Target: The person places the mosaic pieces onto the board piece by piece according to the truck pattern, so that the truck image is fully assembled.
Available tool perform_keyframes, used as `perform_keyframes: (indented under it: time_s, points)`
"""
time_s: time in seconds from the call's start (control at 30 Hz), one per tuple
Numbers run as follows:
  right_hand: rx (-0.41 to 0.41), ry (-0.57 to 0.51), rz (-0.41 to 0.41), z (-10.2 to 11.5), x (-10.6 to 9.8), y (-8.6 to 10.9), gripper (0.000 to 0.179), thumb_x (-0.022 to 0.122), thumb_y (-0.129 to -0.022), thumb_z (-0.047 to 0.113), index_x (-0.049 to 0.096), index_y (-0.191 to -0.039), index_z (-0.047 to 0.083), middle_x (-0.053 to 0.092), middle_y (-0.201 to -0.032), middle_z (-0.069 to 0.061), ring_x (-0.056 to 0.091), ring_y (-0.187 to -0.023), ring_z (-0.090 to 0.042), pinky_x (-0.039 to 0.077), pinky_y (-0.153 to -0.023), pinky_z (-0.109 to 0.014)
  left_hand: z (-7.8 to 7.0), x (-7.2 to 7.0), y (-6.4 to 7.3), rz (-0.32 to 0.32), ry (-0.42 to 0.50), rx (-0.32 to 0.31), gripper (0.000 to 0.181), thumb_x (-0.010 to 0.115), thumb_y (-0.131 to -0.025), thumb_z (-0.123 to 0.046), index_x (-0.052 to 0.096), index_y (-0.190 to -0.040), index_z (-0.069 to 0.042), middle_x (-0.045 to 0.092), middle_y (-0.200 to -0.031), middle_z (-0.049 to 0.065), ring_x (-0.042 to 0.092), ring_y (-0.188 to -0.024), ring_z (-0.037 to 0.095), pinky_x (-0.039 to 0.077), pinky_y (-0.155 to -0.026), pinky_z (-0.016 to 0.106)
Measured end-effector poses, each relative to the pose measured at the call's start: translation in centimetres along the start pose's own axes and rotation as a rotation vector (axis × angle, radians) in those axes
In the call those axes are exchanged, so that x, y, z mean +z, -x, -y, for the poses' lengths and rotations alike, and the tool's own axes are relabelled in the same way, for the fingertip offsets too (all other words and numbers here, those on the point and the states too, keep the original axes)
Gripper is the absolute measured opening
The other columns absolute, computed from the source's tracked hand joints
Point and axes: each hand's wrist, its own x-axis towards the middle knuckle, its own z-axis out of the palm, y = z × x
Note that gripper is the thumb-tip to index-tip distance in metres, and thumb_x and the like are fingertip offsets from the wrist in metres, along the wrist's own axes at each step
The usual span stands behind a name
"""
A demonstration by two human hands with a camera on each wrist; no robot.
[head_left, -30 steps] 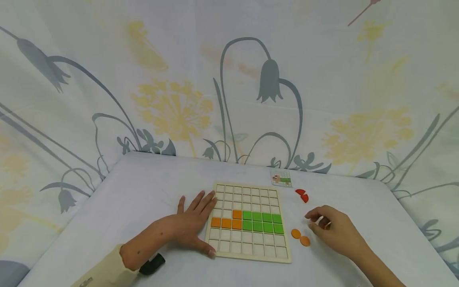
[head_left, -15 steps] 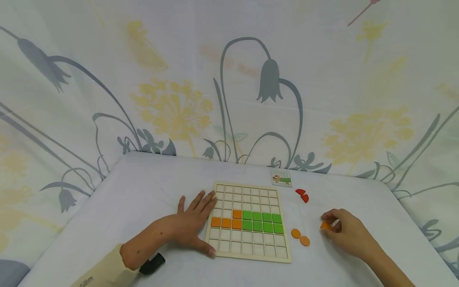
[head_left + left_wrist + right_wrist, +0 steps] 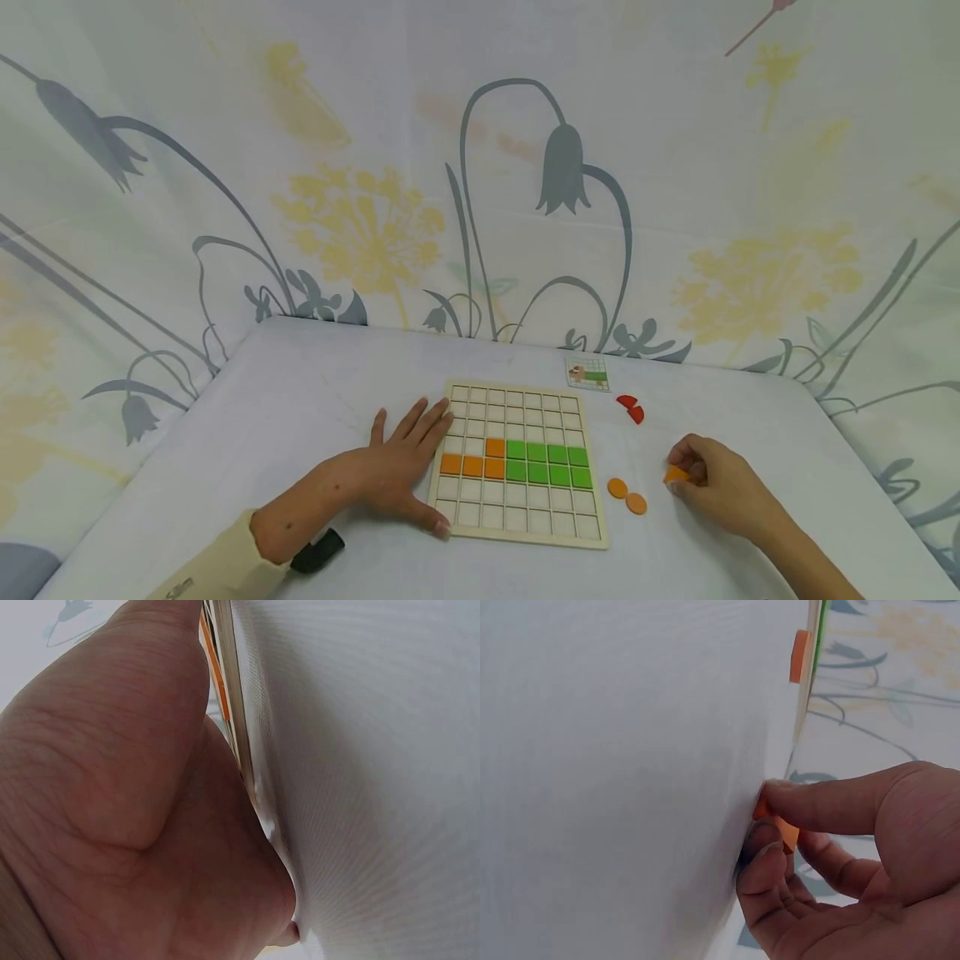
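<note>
In the head view my left hand (image 3: 397, 471) lies with fingers spread along the left edge of a pale wooden grid board (image 3: 525, 542). Its fingertips touch the upper left edge, and the thumb is at the lower left corner. Green square tiles (image 3: 538, 473) and orange square tiles (image 3: 472, 466) fill parts of two middle rows. To the right of the board, my right hand (image 3: 716, 483) pinches an orange tile (image 3: 789, 832) between thumb and fingers, close to the tabletop. The fingers partly cover this tile, so its full shape is hidden.
Two orange round pieces (image 3: 636, 503) lie between the board and my right hand. Farther back are two red wedge-shaped pieces (image 3: 636, 414) and a small picture card (image 3: 588, 373). A black object (image 3: 318, 552) sits by my left wrist. Patterned fabric (image 3: 480, 167) rises behind the white table.
My right hand has moved to the right, away from the board, and now pinches an orange tile. Over the last half second it barely shifts. The left hand stays in place.
</note>
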Motion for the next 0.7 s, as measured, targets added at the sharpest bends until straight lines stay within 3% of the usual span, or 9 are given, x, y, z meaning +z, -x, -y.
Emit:
perform_keyframes:
  time_s: [0.23, 0.43, 0.7]
  points:
    - [-0.064, -0.085, -0.046, 2.3, 0.8, -0.1, 0.017, 0.079, -0.090, 0.001, 0.068, -0.101, 0.009, 0.064, -0.088, 0.002, 0.056, -0.076, -0.010, 0.050, -0.067, -0.022, 0.0, 0.0, 0.0, 0.002, -0.004, -0.006, 0.140, 0.075, -0.074, -0.085, 0.006, -0.172, -0.012, -0.009, -0.179, 0.005, -0.012, -0.164, 0.034, -0.005, -0.118, 0.080]
    - [-0.132, -0.227, -0.002, 6.0, 1.6, -0.5, 0.015, 0.079, -0.093, 0.004, 0.068, -0.102, 0.008, 0.064, -0.085, 0.001, 0.059, -0.073, -0.011, 0.053, -0.065, -0.024, 0.0, 0.1, 0.0, 0.005, -0.009, -0.011, 0.140, 0.074, -0.074, -0.086, 0.006, -0.172, -0.013, -0.010, -0.179, 0.004, -0.012, -0.164, 0.033, -0.005, -0.118, 0.080]
    - [-0.309, -0.290, -0.007, 9.4, 3.8, -2.2, 0.020, 0.076, -0.093, -0.004, 0.072, -0.102, 0.013, 0.071, -0.096, -0.002, 0.061, -0.078, -0.009, 0.055, -0.070, -0.024, 0.0, 0.1, 0.0, 0.007, -0.016, -0.017, 0.140, 0.073, -0.074, -0.087, 0.005, -0.172, -0.014, -0.011, -0.179, 0.004, -0.012, -0.164, 0.032, -0.004, -0.118, 0.080]
